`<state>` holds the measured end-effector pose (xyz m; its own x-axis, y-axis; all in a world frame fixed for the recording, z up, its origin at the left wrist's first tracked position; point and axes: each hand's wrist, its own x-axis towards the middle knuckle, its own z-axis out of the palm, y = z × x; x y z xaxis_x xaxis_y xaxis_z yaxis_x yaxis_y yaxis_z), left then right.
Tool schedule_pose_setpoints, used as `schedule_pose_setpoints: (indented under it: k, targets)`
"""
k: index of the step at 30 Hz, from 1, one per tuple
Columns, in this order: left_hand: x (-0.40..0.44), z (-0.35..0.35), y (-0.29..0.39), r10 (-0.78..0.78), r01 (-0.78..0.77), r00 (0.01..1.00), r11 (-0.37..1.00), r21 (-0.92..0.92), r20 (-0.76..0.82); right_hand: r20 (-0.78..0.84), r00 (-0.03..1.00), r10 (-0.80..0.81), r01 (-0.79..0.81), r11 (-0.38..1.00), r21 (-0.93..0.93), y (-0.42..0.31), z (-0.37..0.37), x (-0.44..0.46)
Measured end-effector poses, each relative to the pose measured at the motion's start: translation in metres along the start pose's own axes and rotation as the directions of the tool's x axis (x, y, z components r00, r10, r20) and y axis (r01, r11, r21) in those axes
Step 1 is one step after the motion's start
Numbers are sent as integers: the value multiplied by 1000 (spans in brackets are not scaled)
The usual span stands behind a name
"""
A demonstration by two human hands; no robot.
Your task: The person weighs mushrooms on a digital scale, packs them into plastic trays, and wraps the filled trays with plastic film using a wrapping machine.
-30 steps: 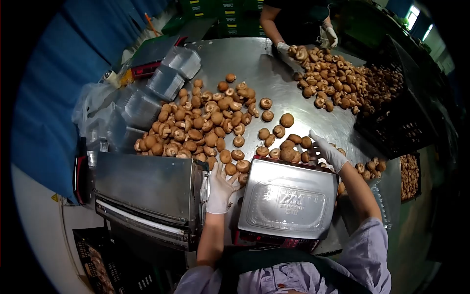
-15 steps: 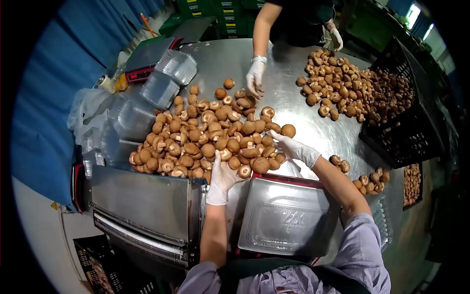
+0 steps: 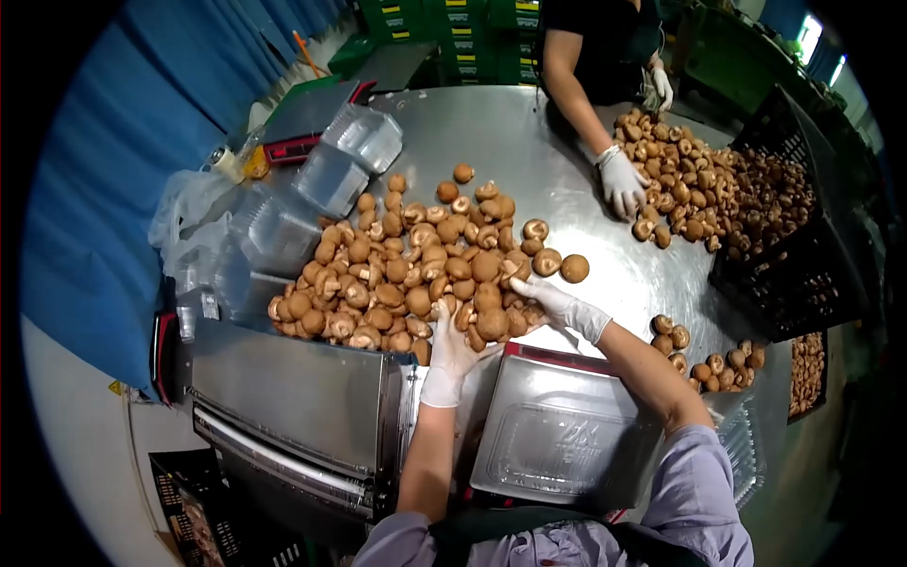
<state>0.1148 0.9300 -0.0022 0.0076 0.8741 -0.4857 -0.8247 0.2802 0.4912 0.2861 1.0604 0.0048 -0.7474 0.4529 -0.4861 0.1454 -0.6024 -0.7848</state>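
Observation:
A heap of brown shiitake mushrooms [image 3: 387, 269] is spread over the metal table. My left hand [image 3: 452, 354], in a white glove, presses into the near side of the heap, its fingertips partly hidden among the caps. From the right, my gloved right hand [image 3: 565, 307] curls its fingers over mushrooms at the heap's edge. Between both palms a small cluster of mushrooms [image 3: 489, 312] is cupped together. A scale with a metal top [image 3: 567, 425] lies just below my right forearm, and a wrapping machine [image 3: 293, 387] stands left of my left forearm.
Clear plastic trays [image 3: 331, 180] are stacked at the left. Across the metal table [image 3: 491, 123], a co-worker's gloved hand [image 3: 624, 184] rests by another mushroom pile [image 3: 694, 175], which spills from a tipped black crate [image 3: 803, 255]. Some loose mushrooms [image 3: 727, 367] lie at the right edge.
My hands have drawn closer together around the cluster of mushrooms. The co-worker's hand has moved from the near heap to the far pile. The view has shifted slightly.

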Motion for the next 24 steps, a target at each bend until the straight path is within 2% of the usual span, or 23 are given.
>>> schedule_pose_setpoints:
  k: [2, 3, 4, 6, 8, 9, 10, 12, 14, 17, 20, 22, 23, 24]
  targets:
    - [1, 4, 1, 46, -45, 998, 999, -15, 37, -28, 998, -49, 49, 998, 25, 9, -6, 10]
    - [1, 6, -1, 57, -57, 998, 998, -16, 3, -15, 995, -100, 100, 995, 7, 13, -9, 15]
    - [-2, 9, -1, 63, -64, 997, 998, -19, -36, -15, 994, -107, 107, 994, 37, 12, -7, 15]
    - [0, 13, -1, 73, -73, 997, 997, 2, -16, -14, 995, -102, 102, 992, 69, 13, -5, 17]
    - [5, 9, -6, 76, -74, 997, 993, 87, -20, -34, 980, -194, 195, 981, 13, 10, 6, 17]
    - [14, -4, -14, 71, -68, 991, 997, 31, -111, -76, 982, -172, 176, 983, 59, 5, 12, 9]
    - [11, 3, -14, 69, -66, 991, 997, 33, -111, -78, 982, -172, 177, 982, 61, 4, 15, 8]
    - [2, 24, -11, 111, -92, 987, 982, 165, -114, -146, 973, -178, 177, 984, -24, 7, 19, 4]
    - [9, 21, -12, 131, -120, 989, 982, 146, -67, -142, 974, -175, 181, 983, 26, 8, 17, 6]
    - [13, 28, -14, 198, -192, 977, 978, 85, -74, -165, 968, -189, 190, 982, -12, 3, 19, 2]
    - [16, 34, -12, 282, -278, 957, 958, 67, -61, -169, 951, -260, 252, 965, -70, -6, 28, -7]
    - [8, 42, -8, 325, -323, 946, 945, 55, -16, -178, 912, -370, 354, 928, -118, -13, 37, -18]
    - [5, 44, -6, 332, -331, 943, 942, 54, -8, -216, 927, -306, 287, 951, -115, -21, 42, -27]
    - [2, 45, -4, 332, -331, 943, 941, 68, 10, -212, 925, -315, 295, 948, -121, -24, 47, -33]
